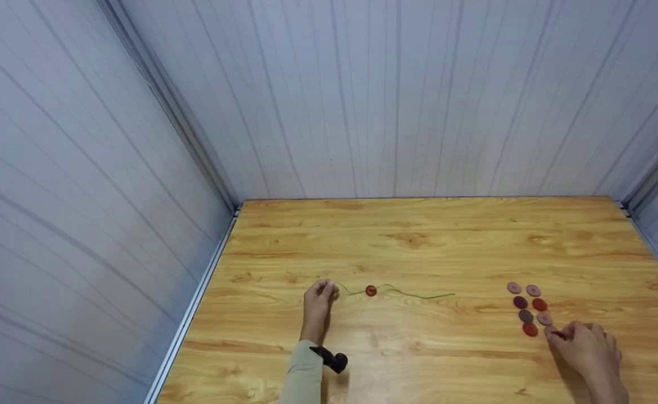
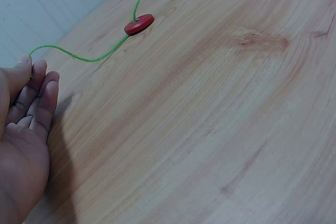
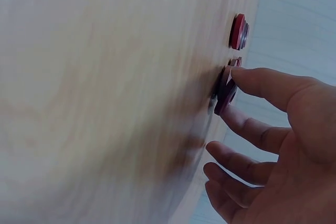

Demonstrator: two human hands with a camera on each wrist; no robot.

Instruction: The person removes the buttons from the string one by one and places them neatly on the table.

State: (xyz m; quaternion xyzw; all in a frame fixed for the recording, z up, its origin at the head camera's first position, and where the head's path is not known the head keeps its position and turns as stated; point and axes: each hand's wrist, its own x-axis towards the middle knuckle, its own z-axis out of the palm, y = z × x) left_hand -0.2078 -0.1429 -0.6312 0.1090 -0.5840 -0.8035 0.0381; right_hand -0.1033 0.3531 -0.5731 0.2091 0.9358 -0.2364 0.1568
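My left hand (image 1: 318,297) pinches one end of a thin green string (image 1: 413,295) between thumb and forefinger. A red button (image 2: 139,24) is threaded on that string, a short way right of the fingers, and it leans slightly on the table in the left wrist view. From the button the string runs on in a loose wave to its free end. Over at the right, my right hand (image 1: 587,348) pinches a dark red button (image 3: 227,97) by its edges, with thumb and forefinger. That button is tilted and overlaps a pink button beneath the fingertips; the other fingers are loosely bent.
Several loose buttons lie in two rough columns beside the right hand, among them a pink button (image 1: 513,288), a grey button (image 1: 526,316) and an orange-red button (image 1: 530,329). Pale panel walls (image 1: 362,101) rise behind and beside the wooden table (image 1: 419,359).
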